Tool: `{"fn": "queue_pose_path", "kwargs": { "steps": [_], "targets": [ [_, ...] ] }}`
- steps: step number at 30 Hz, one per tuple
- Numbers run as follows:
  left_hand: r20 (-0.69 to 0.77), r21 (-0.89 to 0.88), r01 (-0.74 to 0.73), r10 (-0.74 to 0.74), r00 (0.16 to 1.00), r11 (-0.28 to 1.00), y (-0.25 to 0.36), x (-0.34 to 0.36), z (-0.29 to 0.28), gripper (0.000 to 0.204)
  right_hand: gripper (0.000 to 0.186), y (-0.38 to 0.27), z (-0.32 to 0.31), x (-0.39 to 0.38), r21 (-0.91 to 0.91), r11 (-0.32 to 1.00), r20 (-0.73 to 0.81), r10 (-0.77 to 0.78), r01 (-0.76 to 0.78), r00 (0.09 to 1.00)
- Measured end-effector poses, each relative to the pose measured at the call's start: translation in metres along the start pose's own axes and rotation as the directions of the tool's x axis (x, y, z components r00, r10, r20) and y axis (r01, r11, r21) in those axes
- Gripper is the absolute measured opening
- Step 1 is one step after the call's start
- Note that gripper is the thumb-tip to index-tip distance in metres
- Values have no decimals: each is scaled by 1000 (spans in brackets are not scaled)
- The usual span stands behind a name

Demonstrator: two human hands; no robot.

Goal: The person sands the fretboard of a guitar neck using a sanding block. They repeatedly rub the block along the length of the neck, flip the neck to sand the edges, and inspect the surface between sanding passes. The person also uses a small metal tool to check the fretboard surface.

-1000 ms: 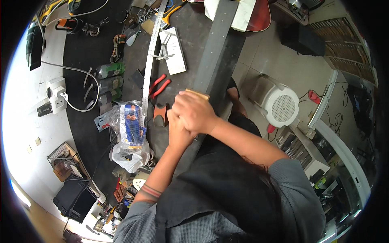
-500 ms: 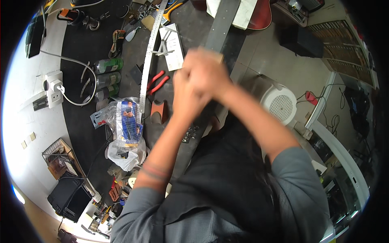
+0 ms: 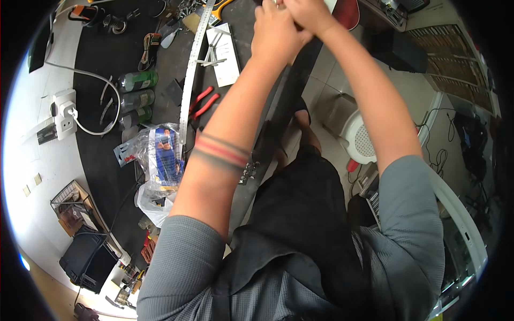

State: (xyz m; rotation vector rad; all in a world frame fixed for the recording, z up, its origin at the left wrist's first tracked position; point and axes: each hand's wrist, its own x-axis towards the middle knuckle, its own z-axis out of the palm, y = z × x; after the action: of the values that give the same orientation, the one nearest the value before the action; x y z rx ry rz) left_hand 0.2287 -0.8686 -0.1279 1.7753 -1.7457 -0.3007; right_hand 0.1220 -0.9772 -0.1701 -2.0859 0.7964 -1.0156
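At the top of the head view, my left hand (image 3: 276,33) and my right hand (image 3: 311,13) are together, fingers bent and closed. What they grip is hidden beneath them. They are over the place where the dark guitar neck lay in the earlier picture, and they hide most of it. The red guitar body (image 3: 348,15) shows just right of my right hand. Left of my left hand lies a white board (image 3: 227,67) with several thin grey strips (image 3: 212,56) on it. Red-handled pliers (image 3: 205,102) lie nearer, beside my left forearm.
A long metal ruler (image 3: 193,69) runs along the dark bench. Left of it are green bottles (image 3: 138,81), a bundled cord (image 3: 148,52) and a plastic-wrapped blue package (image 3: 165,155). A power strip (image 3: 65,115) is at far left. A white stool (image 3: 360,140) stands on the floor at right.
Both hands have moved together away from me, up along the guitar neck toward the body. My left forearm now covers the brown curved block.
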Motion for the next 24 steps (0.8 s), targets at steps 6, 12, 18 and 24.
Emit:
{"fn": "queue_pose_path", "kwargs": {
  "steps": [6, 12, 18, 24],
  "targets": [
    [253, 197, -49, -3, 967, 979, -29, -243, -96, 64, 18, -177, 108, -163, 10, 996, -53, -88, 88, 995],
    [176, 41, 27, -33, 984, 999, -21, -183, -73, 58, 24, -127, 84, -125, 13, 995, 19, -103, 103, 994],
    [49, 18, 2, -3, 999, 1000, 5, 5, -7, 45, 16, 8, -15, 24, -57, 994, 6, -97, 98, 995],
    [180, 40, 6, -13, 984, 999, -20, -169, -68, 67, 20, -120, 80, -120, 147, 989, 88, 5, -18, 996]
  ]
}}
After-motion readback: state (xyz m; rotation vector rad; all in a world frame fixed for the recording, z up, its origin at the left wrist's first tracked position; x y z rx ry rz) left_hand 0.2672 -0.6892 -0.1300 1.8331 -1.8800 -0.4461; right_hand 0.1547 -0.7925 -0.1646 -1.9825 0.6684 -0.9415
